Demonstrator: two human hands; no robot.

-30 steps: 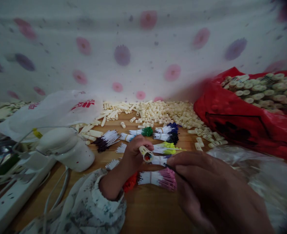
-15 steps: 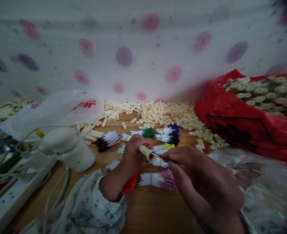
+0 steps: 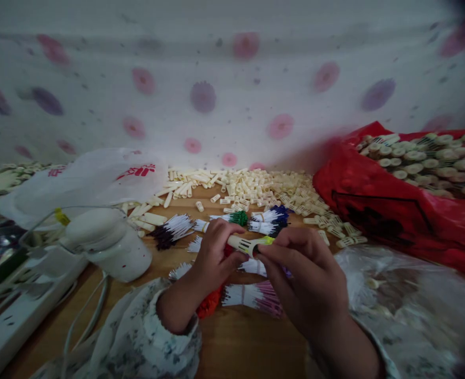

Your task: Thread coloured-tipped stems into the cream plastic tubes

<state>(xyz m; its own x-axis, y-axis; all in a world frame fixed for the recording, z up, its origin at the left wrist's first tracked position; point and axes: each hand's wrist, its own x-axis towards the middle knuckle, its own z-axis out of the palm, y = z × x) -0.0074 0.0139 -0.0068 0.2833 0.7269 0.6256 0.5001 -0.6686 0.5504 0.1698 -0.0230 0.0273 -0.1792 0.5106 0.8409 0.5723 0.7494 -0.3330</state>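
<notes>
My left hand [image 3: 216,252] is closed around a cream plastic tube with slots [image 3: 243,245] and holds it nearly level above the table. My right hand [image 3: 309,273] pinches at the tube's open right end. Something small and dark shows at those fingertips, too hidden to name. Below and behind the hands lie bundles of thin white sticks with coloured ends: a pink bundle [image 3: 251,296], a green one [image 3: 229,217], a dark purple one [image 3: 174,230] and a blue and black group [image 3: 269,219]. Part of a red bundle [image 3: 210,303] shows beside my left wrist.
Loose cream slotted pieces [image 3: 256,189] are heaped along the back. A red bag [image 3: 358,205] full of cream tubes stands at right, near a clear plastic bag [image 3: 409,295]. At left are a white plastic bag [image 3: 78,176], a white jar-like object [image 3: 117,247] and a power strip [image 3: 30,310] with cables.
My right hand has come up and closer to the tube, its fingertips now at the open end. The tube has turned more side-on. The view has shifted slightly.
</notes>
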